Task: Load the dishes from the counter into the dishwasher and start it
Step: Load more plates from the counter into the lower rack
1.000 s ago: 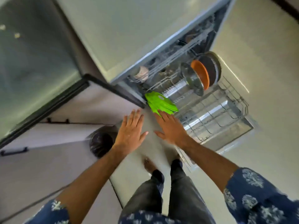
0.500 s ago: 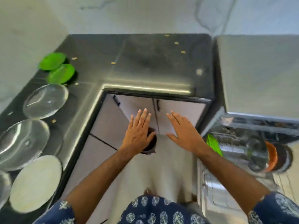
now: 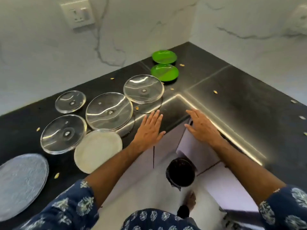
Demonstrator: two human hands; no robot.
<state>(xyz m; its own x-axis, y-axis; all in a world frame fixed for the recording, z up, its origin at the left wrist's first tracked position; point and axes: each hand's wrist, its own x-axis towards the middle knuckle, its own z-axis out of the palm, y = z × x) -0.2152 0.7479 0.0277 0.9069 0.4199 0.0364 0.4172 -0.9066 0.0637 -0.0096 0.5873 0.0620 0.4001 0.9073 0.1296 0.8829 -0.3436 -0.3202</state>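
Down low, close to the person, a black bin sits on the floor by the pale cupboard doors; a bare foot peeks out below it, partly hidden by the blue patterned shirt. On the near left, a big frosted plate lies flat on the black counter, cut off by the edge of the view; next comes a white plate, then a clear glass plate just beside it.

The left hand and the right hand are both flat, fingers spread, holding nothing; they float over the counter's inner corner, likely reaching for the next dish to carry.

Further back sit more clear glass plates: a big one, one a little behind it and a small one; each seems to sit on another plate, but how many is hard to tell. Farthest are two green plates, one behind the other, near the marble wall. All lie flat and apart, so each is easy to pick up.

Small yellow bits dot the counter; what they are is unclear. The dishwasher is not in view.
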